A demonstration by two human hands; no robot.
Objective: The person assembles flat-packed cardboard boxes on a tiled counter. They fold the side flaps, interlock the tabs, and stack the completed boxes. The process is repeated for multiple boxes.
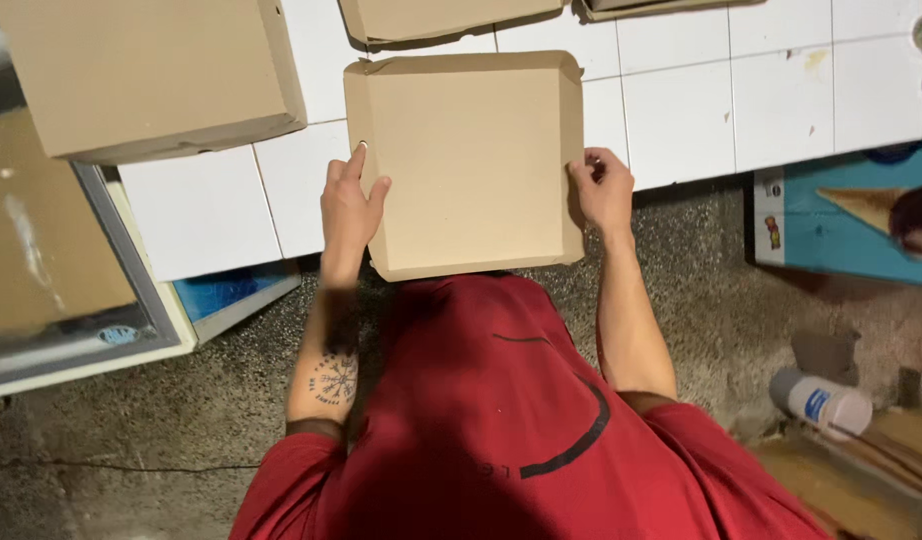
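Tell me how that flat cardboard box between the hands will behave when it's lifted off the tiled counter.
The cardboard box looks thin and flat, so probably light. Its folded edges suggest moderate stiffness, though the broad top may flex. The left hand and right hand grip opposite sides, likely keeping it level over the counter.

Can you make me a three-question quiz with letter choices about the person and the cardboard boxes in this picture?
1. Where is the flat box that the hands hold?
A. on the white tiled counter
B. on the grey floor
C. inside a drawer

2. What colour is the person's shirt?
A. green
B. red
C. white

3. How is the flat box?
A. torn in half
B. closed
C. wide open

Answers:
1 A, it lies on the white tiles with its near edge sticking out past them.
2 B, the shirt below the arms is red.
3 B, its lid lies flat, with the left hand and right hand at its sides.
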